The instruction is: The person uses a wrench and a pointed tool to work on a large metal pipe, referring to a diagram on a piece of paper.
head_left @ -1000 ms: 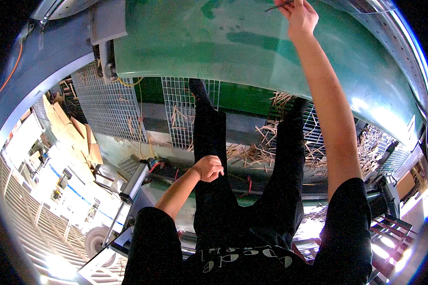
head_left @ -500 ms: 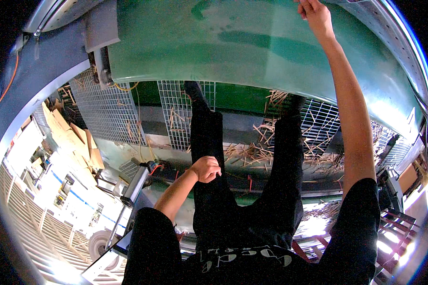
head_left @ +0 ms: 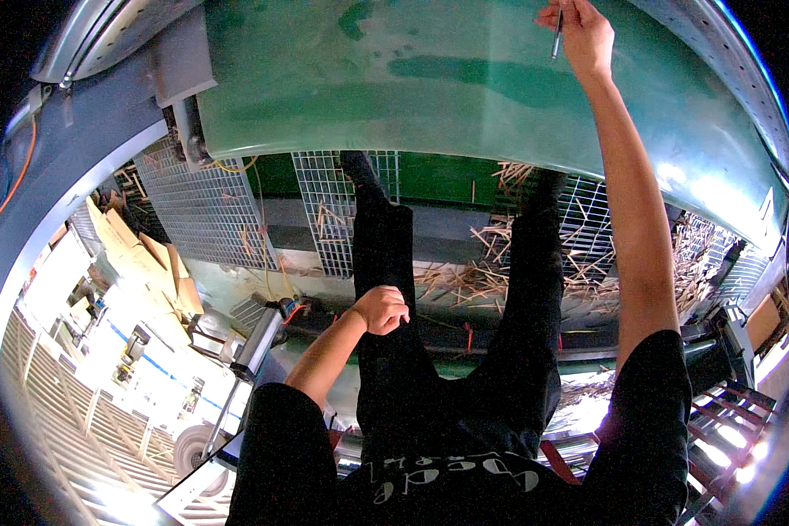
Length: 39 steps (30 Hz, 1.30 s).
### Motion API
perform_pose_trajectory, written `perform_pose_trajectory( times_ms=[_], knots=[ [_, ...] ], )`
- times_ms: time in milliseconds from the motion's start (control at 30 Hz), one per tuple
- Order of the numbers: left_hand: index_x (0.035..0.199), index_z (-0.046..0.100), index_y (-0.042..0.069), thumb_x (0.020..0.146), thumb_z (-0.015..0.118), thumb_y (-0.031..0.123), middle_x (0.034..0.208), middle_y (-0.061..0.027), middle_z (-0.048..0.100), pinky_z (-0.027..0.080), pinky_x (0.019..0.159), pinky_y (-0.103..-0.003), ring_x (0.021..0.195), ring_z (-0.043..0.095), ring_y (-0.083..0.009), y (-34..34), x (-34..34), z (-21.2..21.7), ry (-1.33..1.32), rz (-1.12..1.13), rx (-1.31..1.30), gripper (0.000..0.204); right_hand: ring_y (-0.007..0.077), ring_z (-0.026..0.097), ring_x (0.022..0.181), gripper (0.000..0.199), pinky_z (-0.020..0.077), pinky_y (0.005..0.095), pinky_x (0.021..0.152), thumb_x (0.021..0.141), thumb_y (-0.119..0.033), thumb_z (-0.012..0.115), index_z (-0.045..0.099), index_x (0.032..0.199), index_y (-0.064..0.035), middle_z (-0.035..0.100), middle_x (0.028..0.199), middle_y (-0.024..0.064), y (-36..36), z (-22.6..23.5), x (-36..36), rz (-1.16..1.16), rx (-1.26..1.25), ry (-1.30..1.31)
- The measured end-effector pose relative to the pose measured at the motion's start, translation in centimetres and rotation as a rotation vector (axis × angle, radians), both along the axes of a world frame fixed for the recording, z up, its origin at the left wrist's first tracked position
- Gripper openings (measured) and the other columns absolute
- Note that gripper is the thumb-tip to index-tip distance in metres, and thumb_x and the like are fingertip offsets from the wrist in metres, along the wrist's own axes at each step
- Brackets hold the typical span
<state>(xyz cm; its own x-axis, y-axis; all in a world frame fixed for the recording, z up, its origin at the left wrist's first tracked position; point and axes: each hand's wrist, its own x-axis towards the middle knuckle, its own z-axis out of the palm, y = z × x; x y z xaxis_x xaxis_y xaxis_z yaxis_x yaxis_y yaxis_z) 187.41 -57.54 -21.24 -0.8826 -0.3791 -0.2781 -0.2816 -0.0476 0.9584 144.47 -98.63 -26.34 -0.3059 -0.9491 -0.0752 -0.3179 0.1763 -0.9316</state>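
My right arm reaches far out over a broad green conveyor belt (head_left: 342, 96). At the upper edge, my right hand (head_left: 586, 42) is closed with a thin, short grey stick (head_left: 557, 41) pinched in its fingers. The stick's upper end is hidden by the fingers. In front of my left thigh, my left hand (head_left: 382, 309) is curled into a loose fist. Its palm is turned away, so whether anything lies inside cannot be seen.
Below the belt's near edge, thin wooden sticks (head_left: 465, 285) lie scattered around my feet and over metal grating (head_left: 324, 219). Flattened cardboard (head_left: 136, 263) lies at the left. A grey metal frame (head_left: 105, 153) borders the belt, and a red slatted rack (head_left: 728, 430) stands at lower right.
My right hand has drawn slightly back toward me, bringing the thin stick into view. My left hand has hardly moved. The view has shifted slightly.
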Motion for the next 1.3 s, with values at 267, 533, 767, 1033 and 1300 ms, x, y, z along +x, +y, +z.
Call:
perform_pose_trajectory(
  times_ms=[267,533,767,1033,1300],
  knots=[
    [0.075,0.068,0.012,0.07,0.06,0.003,0.075,-0.0055,0.071,0.055,0.076,-0.042,0.078,0.068,-0.0282,0.1,0.1,0.2,-0.01,0.003,-0.023,0.013,0.0198,0.067,0.069,0.028,0.0609,0.0363,0.068,0.108,-0.023,0.053,0.059,0.093,-0.0001,0.064,0.078,0.0083,-0.6,-2.2,4.2,-0.259,0.003,-0.664],
    [0.075,0.068,0.013,0.07,0.06,0.004,0.075,-0.0052,0.07,0.054,0.076,-0.042,0.077,0.067,-0.0287,0.3,0.4,0.2,-0.009,0.014,-0.016,0.013,0.0165,0.054,0.057,0.034,0.05,0.0323,0.055,0.11,-0.035,0.047,0.053,0.092,-0.007,0.054,0.071,0.0041,-0.9,-3.7,1.0,-0.07,0.163,-0.508],
    [0.075,0.068,0.012,0.07,0.059,0.005,0.073,-0.0056,0.069,0.053,0.075,-0.043,0.077,0.066,-0.0302,0.3,-0.1,-0.7,0.011,0.024,-0.028,0.012,0.0281,0.057,0.06,0.015,0.0464,0.0393,0.058,0.101,-0.017,0.053,0.056,0.094,-0.0043,0.058,0.072,0.0112,-2.8,-5.3,-10.9,0.537,0.029,0.024],
    [0.075,0.069,0.013,0.07,0.059,0.005,0.073,-0.0056,0.069,0.054,0.075,-0.043,0.077,0.066,-0.03,0.6,0.4,-0.5,0.013,0.046,-0.029,0.013,0.023,0.071,0.082,0.021,0.0565,0.0353,0.074,0.104,-0.023,0.058,0.069,0.107,-0.0053,0.074,0.093,0.0116,-0.8,-0.4,-6.3,0.32,-0.073,0.701],
    [0.076,0.068,0.012,0.07,0.06,0.005,0.072,-0.0055,0.069,0.054,0.076,-0.042,0.076,0.067,-0.0297,0.2,0.3,-0.1,0.006,0.052,-0.044,0.013,0.0126,0.064,0.072,0.031,0.0512,0.0272,0.07,0.099,-0.039,0.066,0.077,0.111,-0.0125,0.074,0.094,0.004,2.6,4.2,-3.5,0.11,0.061,0.384]
  ],
)
